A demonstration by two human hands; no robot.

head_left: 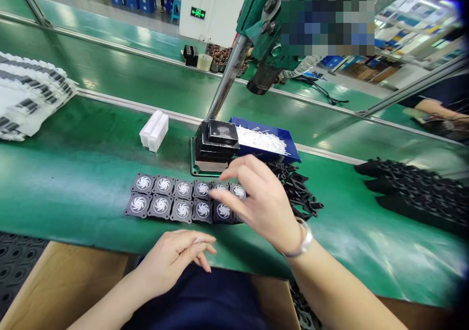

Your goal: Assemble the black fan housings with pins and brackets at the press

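Two rows of small square black parts with white swirl-shaped centres, like little fans, lie side by side on the green table. Over the right end of these rows hovers my right hand, its thumb and fingers apart with nothing visible between them. It hides some of the parts there. My left hand is held in front of the rows at the table's near edge, its fingers bent together. A tiny whitish bit shows at its fingers, too small to name. Loose black plastic pieces are heaped beyond my right hand.
A green press on a steel post rises behind the rows, with black blocks on its base. Beside it sit a blue tray of thin white pieces and a white block. Black stacked parts lie right; white sheets left.
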